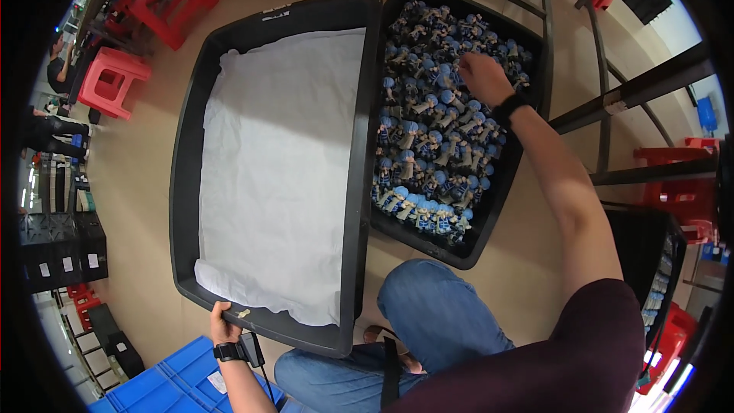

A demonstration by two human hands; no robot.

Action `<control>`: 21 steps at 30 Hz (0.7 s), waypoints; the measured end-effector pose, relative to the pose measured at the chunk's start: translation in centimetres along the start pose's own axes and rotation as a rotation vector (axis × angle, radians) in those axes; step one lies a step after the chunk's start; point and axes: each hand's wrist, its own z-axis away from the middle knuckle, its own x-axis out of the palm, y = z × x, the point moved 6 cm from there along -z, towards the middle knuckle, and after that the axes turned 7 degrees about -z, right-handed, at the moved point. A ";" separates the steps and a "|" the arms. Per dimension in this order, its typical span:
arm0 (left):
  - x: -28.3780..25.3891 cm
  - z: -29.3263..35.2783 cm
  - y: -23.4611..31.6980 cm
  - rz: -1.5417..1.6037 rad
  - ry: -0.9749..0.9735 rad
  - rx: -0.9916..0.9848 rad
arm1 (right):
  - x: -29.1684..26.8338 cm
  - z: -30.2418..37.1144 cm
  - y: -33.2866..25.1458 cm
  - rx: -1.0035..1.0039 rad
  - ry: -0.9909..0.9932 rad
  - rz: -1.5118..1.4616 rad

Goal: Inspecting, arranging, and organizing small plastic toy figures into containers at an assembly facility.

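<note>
My left hand (pixel 222 324) is closed on the near left corner of a black plastic tray (pixel 356 206), with the thumb over its rim. A wrinkled white sheet (pixel 279 160) lines that tray, and nothing lies on it. To the right, a second black tray (pixel 468 254) holds many small figurines (pixel 428 141) with light blue tops and dark blue and pale bodies. Over the far right part of these figurines is my right hand (pixel 485 78), its fingers bent together; what they hold, if anything, is hidden.
Red plastic stools (pixel 115 80) stand at the far left, with people beyond. Dark metal rails (pixel 650 88) run along the right and far side. A blue crate (pixel 164 382) sits near my left arm. At the right, a black crate (pixel 646 237) holds more blue-and-white items.
</note>
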 end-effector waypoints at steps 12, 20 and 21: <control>-0.9 -0.5 -0.4 0.005 -0.025 0.023 | 3.8 15.3 -4.7 0.189 -0.730 -0.386; -1.6 -1.2 -0.7 0.044 -0.141 -0.003 | 4.0 19.9 -3.6 0.569 -0.673 -0.537; -1.1 -1.0 -0.6 0.058 -0.130 0.014 | 3.7 20.2 -3.6 0.560 -0.665 -0.513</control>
